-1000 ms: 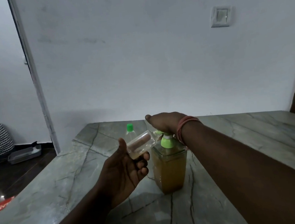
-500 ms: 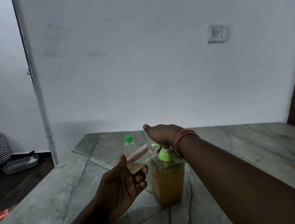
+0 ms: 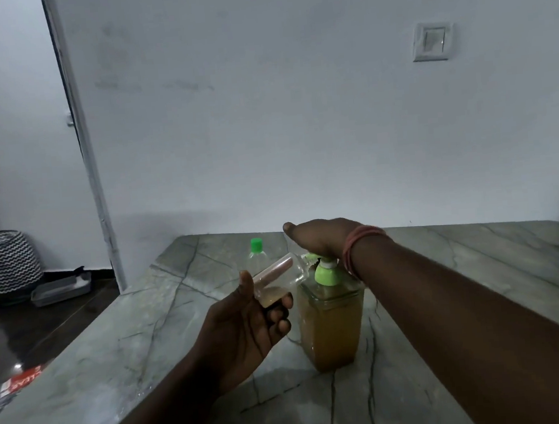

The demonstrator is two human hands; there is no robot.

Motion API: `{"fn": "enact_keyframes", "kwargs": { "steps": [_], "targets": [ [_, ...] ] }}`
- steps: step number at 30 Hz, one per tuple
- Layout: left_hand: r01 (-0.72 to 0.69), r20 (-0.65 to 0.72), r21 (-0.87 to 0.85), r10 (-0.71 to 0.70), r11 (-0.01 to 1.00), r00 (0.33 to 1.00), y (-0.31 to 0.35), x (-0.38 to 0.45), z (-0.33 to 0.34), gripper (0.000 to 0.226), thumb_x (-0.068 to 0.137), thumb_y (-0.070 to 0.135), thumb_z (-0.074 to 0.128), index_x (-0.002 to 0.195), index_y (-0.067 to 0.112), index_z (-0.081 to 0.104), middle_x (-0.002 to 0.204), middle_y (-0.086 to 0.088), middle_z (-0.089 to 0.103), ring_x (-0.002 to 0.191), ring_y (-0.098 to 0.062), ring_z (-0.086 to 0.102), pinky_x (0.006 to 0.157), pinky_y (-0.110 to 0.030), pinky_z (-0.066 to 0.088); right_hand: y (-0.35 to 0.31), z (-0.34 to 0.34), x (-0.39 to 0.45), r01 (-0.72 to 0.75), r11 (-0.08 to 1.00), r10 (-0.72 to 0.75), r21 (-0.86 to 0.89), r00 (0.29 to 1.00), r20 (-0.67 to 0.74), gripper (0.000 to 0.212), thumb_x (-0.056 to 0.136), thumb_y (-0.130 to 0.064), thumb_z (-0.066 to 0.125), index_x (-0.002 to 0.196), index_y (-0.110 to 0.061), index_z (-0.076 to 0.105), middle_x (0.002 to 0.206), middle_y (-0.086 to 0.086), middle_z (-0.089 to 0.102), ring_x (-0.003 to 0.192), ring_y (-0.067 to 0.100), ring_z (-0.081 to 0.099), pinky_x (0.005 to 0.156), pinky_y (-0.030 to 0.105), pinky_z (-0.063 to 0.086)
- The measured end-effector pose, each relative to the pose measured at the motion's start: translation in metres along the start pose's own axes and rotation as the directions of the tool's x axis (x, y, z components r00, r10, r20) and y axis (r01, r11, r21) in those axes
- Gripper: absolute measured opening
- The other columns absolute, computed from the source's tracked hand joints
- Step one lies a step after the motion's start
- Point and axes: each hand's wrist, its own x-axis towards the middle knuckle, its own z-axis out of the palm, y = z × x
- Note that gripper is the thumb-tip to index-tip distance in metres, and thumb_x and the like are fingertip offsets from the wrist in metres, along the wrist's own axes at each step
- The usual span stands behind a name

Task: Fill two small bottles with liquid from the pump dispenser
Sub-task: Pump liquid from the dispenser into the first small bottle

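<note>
Right hand (image 3: 321, 238) lies flat, palm down, on the pump dispenser (image 3: 331, 319), which stands mid-table. Left hand (image 3: 244, 330) grips a small open bottle (image 3: 277, 278), tilted, mouth at the spout, some amber liquid inside. A second, green-capped bottle (image 3: 257, 252) stands toward the table's (image 3: 480, 282) far edge.
</note>
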Motion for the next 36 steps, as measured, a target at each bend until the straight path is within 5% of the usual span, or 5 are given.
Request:
{"fn": "enact_keyframes", "kwargs": {
  "steps": [6,16,20,28,36],
  "targets": [
    [0.002,0.025,0.012,-0.002,1.0,1.0,0.0,-0.003,0.002,0.07,0.08,0.049,0.08,0.138,0.013,0.059,0.096,-0.017,0.066,0.075,-0.018,0.063,0.072,-0.03,0.058,0.002,-0.003,0.002,0.032,0.999,-0.032,0.043,0.999,-0.005,0.071,0.095,-0.063,0.014,0.145,-0.016,0.035,0.148,0.013,0.038,0.13,0.032,0.04,0.098,0.037,0.034],
    [0.0,0.014,-0.003,0.0,1.0,1.0,0.0,-0.003,0.001,0.071,0.081,0.048,0.079,0.139,0.013,0.057,0.097,-0.017,0.065,0.076,-0.018,0.062,0.072,-0.031,0.057,-0.006,-0.006,-0.005,0.039,0.998,-0.039,-0.057,0.999,-0.003,0.069,0.099,-0.057,0.012,0.145,-0.012,0.034,0.151,0.013,0.032,0.136,0.03,0.032,0.107,0.037,0.027],
    [0.022,0.072,-0.016,-0.021,1.0,0.997,-0.001,0.0,-0.006,0.064,0.091,0.048,0.068,0.143,0.012,0.053,0.1,-0.017,0.065,0.078,-0.017,0.063,0.078,-0.031,0.056,0.001,-0.002,0.0,0.041,0.999,-0.041,0.001,0.996,-0.082,0.071,0.097,-0.061,0.015,0.14,-0.013,0.044,0.141,0.012,0.048,0.124,0.03,0.046,0.086,0.033,0.032],
    [0.027,0.057,-0.02,-0.026,0.999,0.998,-0.002,0.001,-0.007,0.066,0.084,0.048,0.076,0.137,0.012,0.06,0.098,-0.016,0.066,0.078,-0.017,0.063,0.076,-0.03,0.057,-0.003,-0.002,-0.005,0.066,0.989,-0.072,-0.132,0.997,-0.039,0.059,0.101,-0.051,0.02,0.143,-0.013,0.039,0.15,0.01,0.035,0.135,0.028,0.036,0.105,0.034,0.028],
    [0.017,0.064,-0.018,-0.016,1.0,0.998,-0.003,0.001,-0.005,0.07,0.085,0.046,0.075,0.142,0.011,0.054,0.098,-0.016,0.062,0.076,-0.016,0.059,0.075,-0.03,0.056,0.004,0.002,0.002,0.089,0.996,-0.089,-0.008,0.993,-0.081,0.061,0.099,-0.053,0.02,0.14,-0.014,0.043,0.143,0.011,0.046,0.125,0.029,0.046,0.099,0.035,0.034]
  ]
}}
